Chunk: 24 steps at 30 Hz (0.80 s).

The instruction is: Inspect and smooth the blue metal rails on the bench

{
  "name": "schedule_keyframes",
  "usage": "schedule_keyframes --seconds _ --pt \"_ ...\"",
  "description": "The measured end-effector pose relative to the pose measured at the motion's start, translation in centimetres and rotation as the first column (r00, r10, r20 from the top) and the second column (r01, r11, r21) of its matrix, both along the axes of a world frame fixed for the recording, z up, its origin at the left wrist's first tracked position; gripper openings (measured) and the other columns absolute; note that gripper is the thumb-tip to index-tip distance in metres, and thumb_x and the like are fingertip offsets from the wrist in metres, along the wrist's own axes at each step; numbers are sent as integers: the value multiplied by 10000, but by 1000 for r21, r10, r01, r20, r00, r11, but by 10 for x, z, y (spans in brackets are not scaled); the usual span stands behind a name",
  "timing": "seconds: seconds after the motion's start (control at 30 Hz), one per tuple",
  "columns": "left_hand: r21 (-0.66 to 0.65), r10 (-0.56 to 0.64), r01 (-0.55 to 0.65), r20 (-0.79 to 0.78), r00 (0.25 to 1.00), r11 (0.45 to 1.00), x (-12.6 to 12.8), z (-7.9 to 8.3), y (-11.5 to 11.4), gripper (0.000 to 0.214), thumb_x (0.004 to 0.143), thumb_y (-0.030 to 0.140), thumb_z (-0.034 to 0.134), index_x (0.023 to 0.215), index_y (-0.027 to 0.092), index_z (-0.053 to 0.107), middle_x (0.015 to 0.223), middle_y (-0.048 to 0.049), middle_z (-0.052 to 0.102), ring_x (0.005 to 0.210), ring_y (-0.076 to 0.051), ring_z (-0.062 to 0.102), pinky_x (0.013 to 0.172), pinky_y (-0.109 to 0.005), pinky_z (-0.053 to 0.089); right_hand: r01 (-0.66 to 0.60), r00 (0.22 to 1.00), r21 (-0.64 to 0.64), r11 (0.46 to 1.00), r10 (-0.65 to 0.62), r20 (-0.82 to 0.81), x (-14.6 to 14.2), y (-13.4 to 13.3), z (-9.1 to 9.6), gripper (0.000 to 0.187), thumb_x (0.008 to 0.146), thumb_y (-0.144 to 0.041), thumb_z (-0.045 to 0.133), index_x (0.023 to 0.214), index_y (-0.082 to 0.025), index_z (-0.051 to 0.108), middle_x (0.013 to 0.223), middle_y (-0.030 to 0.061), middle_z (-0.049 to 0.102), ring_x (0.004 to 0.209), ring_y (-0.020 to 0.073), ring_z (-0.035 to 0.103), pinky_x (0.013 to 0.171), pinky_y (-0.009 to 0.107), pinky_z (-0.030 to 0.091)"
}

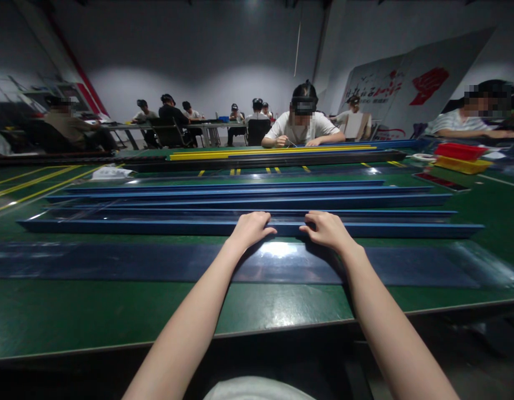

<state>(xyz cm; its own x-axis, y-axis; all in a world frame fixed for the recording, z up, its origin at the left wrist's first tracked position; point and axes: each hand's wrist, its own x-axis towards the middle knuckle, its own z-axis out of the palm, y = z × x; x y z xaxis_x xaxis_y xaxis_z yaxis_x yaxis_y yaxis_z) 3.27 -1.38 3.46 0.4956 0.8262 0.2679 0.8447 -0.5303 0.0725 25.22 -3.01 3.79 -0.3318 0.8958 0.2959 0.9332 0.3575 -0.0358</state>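
Note:
Several long blue channel rails point(157, 226) lie side by side across the green table point(94, 316). Nearer to me, a dark blue glossy flat strip point(115, 261) runs parallel to them. My left hand point(251, 229) and my right hand point(327, 229) rest close together on the near edge of the closest rail, where it meets the flat strip. Both hands have their fingers curled down over that edge, thumbs pointing toward each other.
A black rail with yellow strips point(273, 153) lies farther back. Red and yellow bins point(460, 157) stand at the far right. A person point(302, 125) sits across the table, another person point(477, 119) at the right, and several people sit at tables behind.

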Motion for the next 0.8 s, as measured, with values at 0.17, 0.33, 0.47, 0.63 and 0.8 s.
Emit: schedule_keyframes --seconds 0.17,0.33,0.47,0.63,0.8 --pt "18 -11 11 -9 1000 1000 0 0 0 244 797 439 560 823 196 563 900 -33 651 853 -187 597 648 -237 412 1 1000 -1 1000 -1 0 0 0 0 215 785 -351 475 664 -192 555 737 42 615 684 161 538 552 250 247" --pt "28 -17 17 -11 1000 999 0 -1 0 250 797 443 557 814 194 559 900 -35 652 853 -192 599 636 -239 409 -5 1000 3 1000 5 1 0 -1 1 217 787 -353 474 661 -191 544 745 40 615 689 161 540 550 249 245" --pt "28 -12 12 -10 1000 1000 0 -2 0 247 800 441 555 820 195 559 898 -37 653 853 -192 599 644 -241 410 -2 1000 -1 1000 2 -3 0 -1 0 214 788 -352 476 666 -191 546 744 39 614 693 161 543 549 247 249" --pt "27 -3 3 -17 1000 1000 0 -2 1 255 799 450 552 822 195 563 895 -37 652 850 -192 599 651 -242 415 -1 1000 1 1000 1 5 -1 -1 0 216 788 -350 476 662 -189 545 742 40 615 694 159 544 549 244 248" --pt "28 -4 5 -12 1000 1000 0 -2 2 256 798 452 553 817 197 566 882 -31 654 841 -190 603 644 -241 414 5 1000 3 1000 -5 5 -1 -1 1 217 788 -348 477 662 -188 551 741 37 616 685 155 545 548 242 250"
